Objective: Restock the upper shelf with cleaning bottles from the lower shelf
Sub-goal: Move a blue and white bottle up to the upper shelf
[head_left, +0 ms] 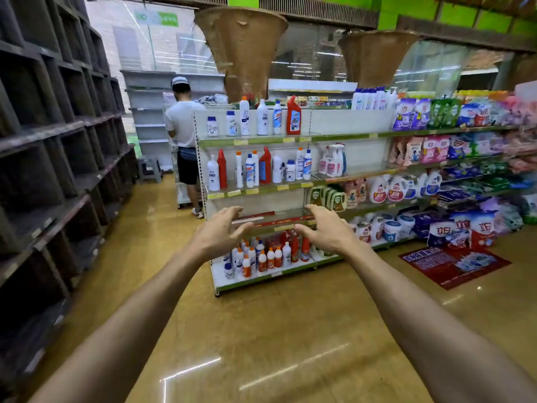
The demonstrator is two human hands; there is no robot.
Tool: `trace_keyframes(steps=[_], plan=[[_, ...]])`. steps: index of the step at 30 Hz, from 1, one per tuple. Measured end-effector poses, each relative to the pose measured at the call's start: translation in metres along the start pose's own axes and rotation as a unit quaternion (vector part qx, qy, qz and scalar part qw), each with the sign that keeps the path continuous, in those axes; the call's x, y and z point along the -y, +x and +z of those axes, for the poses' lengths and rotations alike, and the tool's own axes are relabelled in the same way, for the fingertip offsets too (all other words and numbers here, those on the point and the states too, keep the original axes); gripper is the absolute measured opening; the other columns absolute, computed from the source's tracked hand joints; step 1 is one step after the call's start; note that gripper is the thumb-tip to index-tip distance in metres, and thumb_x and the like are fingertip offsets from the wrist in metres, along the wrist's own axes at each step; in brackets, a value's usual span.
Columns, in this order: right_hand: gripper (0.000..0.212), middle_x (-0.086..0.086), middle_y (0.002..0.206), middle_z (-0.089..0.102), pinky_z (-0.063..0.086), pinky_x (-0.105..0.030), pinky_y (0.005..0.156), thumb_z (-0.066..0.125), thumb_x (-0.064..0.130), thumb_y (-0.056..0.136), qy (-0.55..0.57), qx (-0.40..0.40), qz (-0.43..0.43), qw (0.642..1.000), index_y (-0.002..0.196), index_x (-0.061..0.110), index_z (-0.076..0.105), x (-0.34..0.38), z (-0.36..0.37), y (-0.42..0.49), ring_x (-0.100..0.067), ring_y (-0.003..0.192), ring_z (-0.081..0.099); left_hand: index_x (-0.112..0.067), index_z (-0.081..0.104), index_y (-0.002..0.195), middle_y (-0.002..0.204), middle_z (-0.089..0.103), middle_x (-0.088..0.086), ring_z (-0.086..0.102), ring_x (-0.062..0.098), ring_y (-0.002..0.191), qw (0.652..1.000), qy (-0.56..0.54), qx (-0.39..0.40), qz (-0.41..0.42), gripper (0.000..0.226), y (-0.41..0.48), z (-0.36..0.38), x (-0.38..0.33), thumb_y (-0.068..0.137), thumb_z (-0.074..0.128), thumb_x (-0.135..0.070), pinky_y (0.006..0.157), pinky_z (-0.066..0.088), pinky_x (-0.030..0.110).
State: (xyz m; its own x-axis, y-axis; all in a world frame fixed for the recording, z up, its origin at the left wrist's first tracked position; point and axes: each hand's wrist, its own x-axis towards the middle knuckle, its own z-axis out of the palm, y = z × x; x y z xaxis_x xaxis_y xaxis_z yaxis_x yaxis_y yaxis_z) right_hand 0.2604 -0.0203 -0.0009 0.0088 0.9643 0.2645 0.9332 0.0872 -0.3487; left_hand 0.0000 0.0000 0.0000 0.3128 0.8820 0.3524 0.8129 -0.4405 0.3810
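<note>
at the foot of a white metal shelf unit (348,120) with perforated uprights, a tight cluster of white and red plastic cleaning bottles (263,257) with orange and white caps stands upright on the flat white bottom shelf (255,282). just above it runs a glossy shelf with a red edge strip (276,221). higher still, green-edged upper shelves (261,140) carry tall slim bottles in loose rows. both bare forearms reach forward over the shiny tan floor (261,338). the left hand (220,232) and the right hand (327,229) hover in the air before the red-edged shelf, apart from the bottles, fingers spread wide and gently curved, palms turned toward each other, gripping nothing. to the left stands a dark wooden rack of square cubbies (58,146). beyond the unit a person in a white t-shirt (183,123) faces away, near a grey plastic stool (149,169)
</note>
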Motion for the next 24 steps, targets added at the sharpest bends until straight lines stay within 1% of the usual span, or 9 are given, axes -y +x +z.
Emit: trace_keyframes(steps=[2,4,7,13,19,22,24], plan=[[0.069,-0.007,0.150,0.050,0.042,-0.054,0.110,0.055,0.057,0.093,0.014,0.002,0.001,1.000,0.148,0.020,0.038,-0.002,0.005,0.010,-0.029,0.135,0.049,-0.022,0.037,0.149,0.152,0.047,0.001,0.052,0.019,0.130,1.000,0.008,0.008,-0.004,0.067,0.005,0.005,0.003,0.095,0.047,-0.059,0.106,0.047,0.047],[0.066,-0.007,0.149,0.050,0.041,-0.052,0.110,0.055,0.055,0.094,0.020,0.017,-0.001,1.000,0.147,0.019,0.039,-0.006,0.014,0.022,-0.030,0.135,0.048,-0.020,0.037,0.150,0.151,0.048,0.002,0.051,0.019,0.131,1.000,0.004,0.007,-0.013,0.065,0.013,0.010,0.010,0.096,0.049,-0.055,0.107,0.046,0.046],[0.068,-0.007,0.151,0.048,0.040,-0.052,0.111,0.055,0.055,0.094,0.036,0.020,-0.006,0.999,0.149,0.020,0.036,-0.008,0.029,0.052,-0.029,0.137,0.046,-0.019,0.038,0.150,0.149,0.050,0.002,0.051,0.018,0.130,1.000,-0.010,-0.006,-0.028,0.064,0.035,0.015,0.024,0.097,0.049,-0.053,0.106,0.046,0.043],[0.067,-0.008,0.152,0.046,0.039,-0.050,0.113,0.056,0.052,0.094,0.048,0.017,-0.007,0.999,0.149,0.017,0.036,-0.015,0.059,0.132,-0.028,0.139,0.044,-0.014,0.040,0.149,0.145,0.053,0.007,0.055,0.020,0.125,0.998,-0.052,-0.023,-0.036,0.063,0.113,0.032,0.068,0.097,0.052,-0.049,0.102,0.047,0.036],[0.068,-0.009,0.154,0.044,0.039,-0.048,0.114,0.059,0.046,0.094,0.078,0.020,0.019,0.997,0.151,0.017,0.034,-0.018,0.085,0.222,-0.027,0.140,0.044,-0.014,0.046,0.145,0.137,0.058,0.004,0.064,0.013,0.102,0.991,-0.127,-0.029,-0.037,0.059,0.209,0.053,0.122,0.096,0.056,-0.046,0.088,0.055,0.033],[0.067,-0.009,0.152,0.045,0.038,-0.044,0.115,0.060,0.042,0.095,0.096,0.014,0.026,0.995,0.150,0.015,0.035,-0.019,0.099,0.261,-0.026,0.139,0.044,-0.014,0.050,0.141,0.131,0.061,0.004,0.064,0.011,0.096,0.985,-0.161,-0.039,-0.042,0.051,0.251,0.061,0.145,0.097,0.057,-0.041,0.079,0.053,0.026],[0.066,-0.009,0.151,0.046,0.038,-0.043,0.115,0.061,0.041,0.095,0.101,0.015,0.029,0.994,0.150,0.015,0.036,-0.020,0.108,0.284,-0.025,0.139,0.045,-0.016,0.053,0.137,0.126,0.063,0.001,0.062,0.006,0.092,0.980,-0.189,-0.041,-0.052,0.046,0.274,0.068,0.159,0.097,0.058,-0.039,0.071,0.048,0.017]])
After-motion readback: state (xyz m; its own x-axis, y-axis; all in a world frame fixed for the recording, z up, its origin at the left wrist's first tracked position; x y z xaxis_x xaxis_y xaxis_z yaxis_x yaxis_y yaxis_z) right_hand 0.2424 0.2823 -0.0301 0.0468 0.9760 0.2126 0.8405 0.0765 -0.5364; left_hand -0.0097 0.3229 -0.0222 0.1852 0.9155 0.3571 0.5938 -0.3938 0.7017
